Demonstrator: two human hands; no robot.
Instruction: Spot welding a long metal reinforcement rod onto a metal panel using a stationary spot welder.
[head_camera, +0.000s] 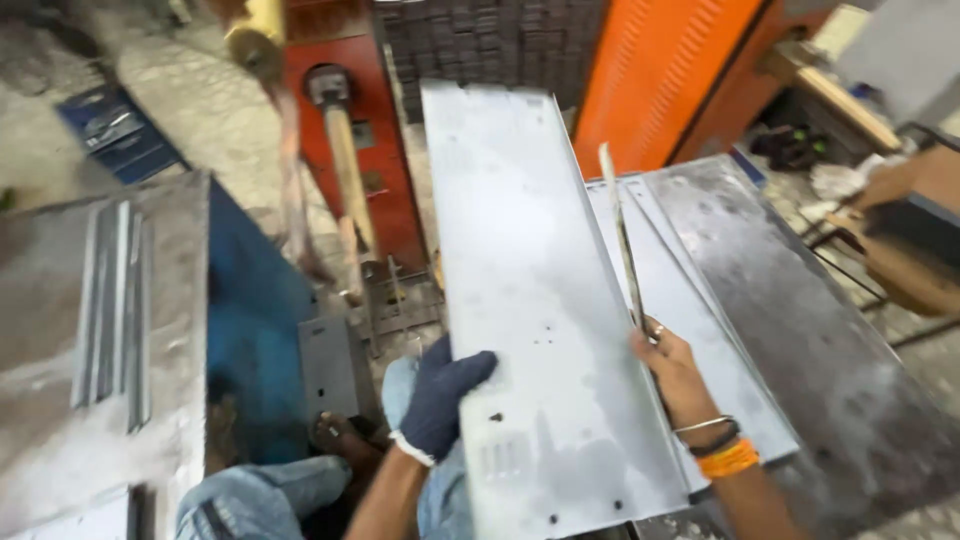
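Observation:
A long grey sheet-metal panel (525, 270) with small punched holes and a bent right flange runs from the bottom middle up to the centre. My left hand (438, 400), in a dark blue glove, grips the panel's left edge near its lower end. My right hand (672, 372), bare, with a ring and orange and metal bracelets at the wrist, holds the panel's raised right flange. The panel lies tilted over a stack of similar sheets (700, 330).
A dark stained metal table (830, 330) carries the sheet stack at right. A red press machine (350, 150) with a wooden handle stands behind. A grey metal bench (110, 330) with thin strips is at left, blue below. My knees in jeans (260, 495) show at the bottom.

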